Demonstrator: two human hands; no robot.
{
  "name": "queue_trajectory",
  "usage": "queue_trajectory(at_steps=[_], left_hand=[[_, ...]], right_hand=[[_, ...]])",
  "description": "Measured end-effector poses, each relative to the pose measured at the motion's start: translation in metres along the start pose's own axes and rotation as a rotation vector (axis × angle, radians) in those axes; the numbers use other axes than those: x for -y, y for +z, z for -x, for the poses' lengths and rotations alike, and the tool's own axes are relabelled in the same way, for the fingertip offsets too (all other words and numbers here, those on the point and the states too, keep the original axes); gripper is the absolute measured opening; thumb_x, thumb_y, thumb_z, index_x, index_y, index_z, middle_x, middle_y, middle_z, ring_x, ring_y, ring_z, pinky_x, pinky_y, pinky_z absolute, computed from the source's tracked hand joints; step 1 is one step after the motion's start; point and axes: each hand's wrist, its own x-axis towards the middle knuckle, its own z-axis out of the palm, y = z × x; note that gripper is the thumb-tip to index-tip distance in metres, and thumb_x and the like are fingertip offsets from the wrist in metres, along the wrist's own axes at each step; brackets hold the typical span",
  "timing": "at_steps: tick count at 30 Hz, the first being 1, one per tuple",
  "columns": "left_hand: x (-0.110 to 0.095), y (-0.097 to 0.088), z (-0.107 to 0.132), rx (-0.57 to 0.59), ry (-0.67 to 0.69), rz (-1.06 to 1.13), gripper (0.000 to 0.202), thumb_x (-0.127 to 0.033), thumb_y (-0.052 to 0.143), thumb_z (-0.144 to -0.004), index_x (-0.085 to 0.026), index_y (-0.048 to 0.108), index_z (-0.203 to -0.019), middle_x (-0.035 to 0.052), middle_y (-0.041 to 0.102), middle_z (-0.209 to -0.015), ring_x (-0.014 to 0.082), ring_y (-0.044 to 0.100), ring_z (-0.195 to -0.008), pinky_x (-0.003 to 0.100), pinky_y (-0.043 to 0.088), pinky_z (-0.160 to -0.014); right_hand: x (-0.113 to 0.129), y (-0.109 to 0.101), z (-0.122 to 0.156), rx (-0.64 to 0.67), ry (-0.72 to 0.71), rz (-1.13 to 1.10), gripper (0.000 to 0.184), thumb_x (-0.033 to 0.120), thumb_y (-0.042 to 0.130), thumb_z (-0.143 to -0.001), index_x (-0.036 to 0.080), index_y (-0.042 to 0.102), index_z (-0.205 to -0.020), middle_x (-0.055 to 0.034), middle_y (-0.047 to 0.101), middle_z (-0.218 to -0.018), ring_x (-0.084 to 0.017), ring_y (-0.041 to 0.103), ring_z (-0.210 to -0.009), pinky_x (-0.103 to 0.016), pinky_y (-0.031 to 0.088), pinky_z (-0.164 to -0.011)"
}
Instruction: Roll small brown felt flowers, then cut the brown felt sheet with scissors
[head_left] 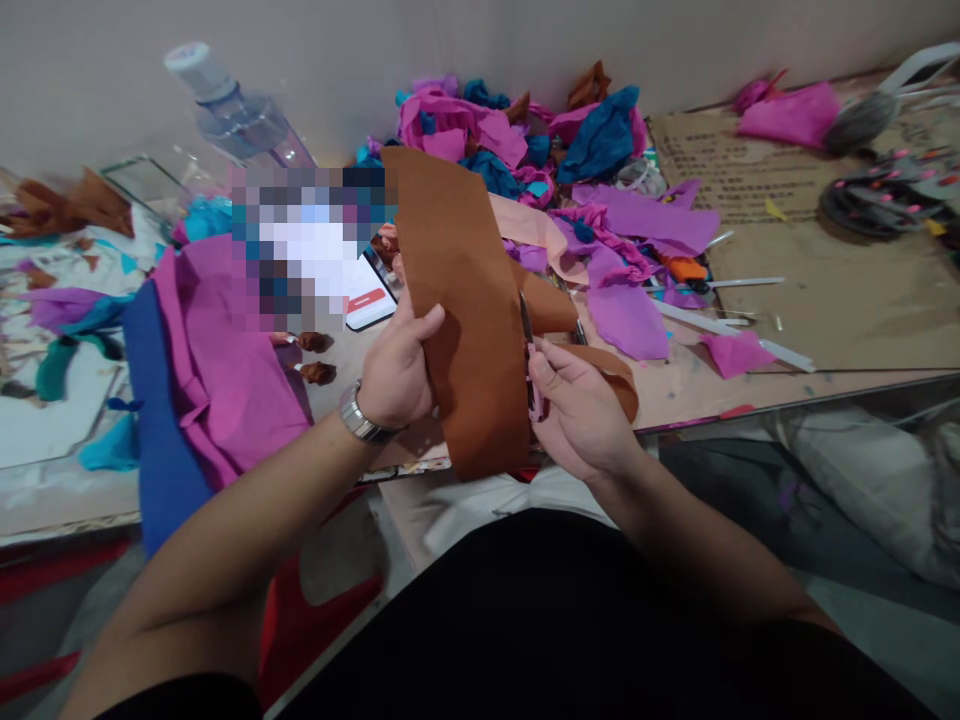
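Note:
A broad sheet of brown crepe paper (469, 300) hangs tilted over the table's front edge. My left hand (401, 360) grips its left side, thumb on top and the other fingers hidden behind. In my right hand (581, 405) is a pair of scissors (530, 375) with pink handles, its dark blades at the sheet's right edge. Beyond the blades, a narrower brown piece (547, 300) spreads to the right; whether it is still joined to the sheet I cannot tell. A curled brown strip (619, 375) lies behind my right hand.
Pink and blue paper sheets (217, 350) drape over the table at left, beside a phone (371, 295). A water bottle (247, 125) stands behind. Crumpled scraps (480, 130) pile against the wall. Flat cardboard (847, 290), white sticks (750, 335) and a dark coil (862, 205) lie at right.

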Motion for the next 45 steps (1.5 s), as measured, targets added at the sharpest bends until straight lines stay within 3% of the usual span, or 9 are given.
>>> queue_trajectory(at_steps=[9,13,19,28,39,45], left_hand=[[0.002,0.002,0.001,-0.027,-0.004,0.069,0.066,-0.048,0.079,-0.089,-0.031,0.062,-0.151,0.004,0.069,-0.154,0.0309,0.05,-0.16,0.044,0.04,-0.136],[-0.002,0.008,0.001,-0.062,-0.049,0.081,0.072,-0.05,0.083,-0.089,-0.033,0.059,-0.154,0.0058,0.068,-0.155,0.0322,0.051,-0.159,0.048,0.043,-0.133],[-0.005,0.016,0.002,-0.086,-0.08,0.062,0.059,-0.044,0.074,-0.097,-0.036,0.06,-0.154,0.0043,0.063,-0.162,0.0328,0.049,-0.16,0.053,0.044,-0.131],[0.0,0.013,0.0,-0.098,-0.031,0.065,0.05,-0.042,0.07,-0.098,-0.035,0.065,-0.147,0.0026,0.07,-0.153,0.0289,0.051,-0.159,0.049,0.043,-0.132],[-0.003,0.015,0.001,-0.099,-0.036,0.106,0.053,-0.043,0.071,-0.098,-0.034,0.063,-0.149,0.0056,0.064,-0.159,0.0298,0.047,-0.162,0.048,0.042,-0.133],[-0.002,0.014,0.002,-0.07,-0.041,0.142,0.046,-0.034,0.058,-0.105,-0.034,0.061,-0.151,0.003,0.066,-0.157,0.0263,0.055,-0.156,0.05,0.045,-0.132]], right_hand=[[0.002,0.002,0.003,-0.003,0.006,-0.024,0.041,0.053,0.09,-0.087,0.033,0.079,-0.12,-0.0026,0.079,-0.098,-0.024,0.074,-0.1,-0.042,0.064,-0.084],[0.002,0.001,0.004,0.011,0.007,-0.009,0.038,0.057,0.088,-0.088,0.033,0.078,-0.116,-0.0026,0.078,-0.096,-0.024,0.074,-0.099,-0.042,0.063,-0.083],[0.001,0.0,0.005,-0.006,0.021,-0.012,0.036,0.059,0.089,-0.085,0.031,0.078,-0.106,-0.0006,0.075,-0.087,-0.021,0.072,-0.09,-0.037,0.06,-0.077],[-0.002,-0.002,0.006,0.007,0.023,0.015,0.037,0.06,0.087,-0.087,0.032,0.077,-0.109,-0.0006,0.074,-0.088,-0.021,0.071,-0.089,-0.038,0.058,-0.079],[-0.001,0.0,0.006,-0.018,0.005,-0.008,0.027,0.052,0.089,-0.088,0.032,0.076,-0.101,0.0027,0.066,-0.08,-0.017,0.061,-0.075,-0.034,0.053,-0.07],[0.0,0.003,0.005,-0.006,-0.011,0.013,0.028,0.053,0.089,-0.088,0.032,0.076,-0.101,0.0015,0.067,-0.082,-0.017,0.062,-0.077,-0.034,0.055,-0.072]])
